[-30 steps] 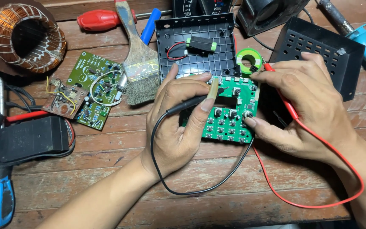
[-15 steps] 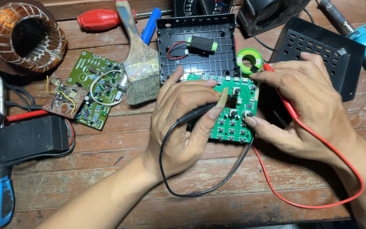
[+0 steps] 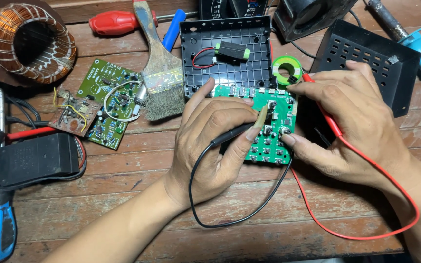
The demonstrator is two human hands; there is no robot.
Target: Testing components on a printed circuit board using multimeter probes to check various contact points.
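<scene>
On the wooden tabletop [image 3: 123,195], the left hand [image 3: 215,146] pinched the black probe [image 3: 235,134] against the green circuit board [image 3: 269,126]; the right hand [image 3: 352,117] gripped the red probe [image 3: 325,114] beside it.

Even, bright light; sharp focus (soft shadows).

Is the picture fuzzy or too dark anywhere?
Head view: even, soft light and mostly sharp; the green circuit board and both hands, left and right, look clear, with faint shadows beneath them on the wooden table; the corners darken slightly.
</scene>
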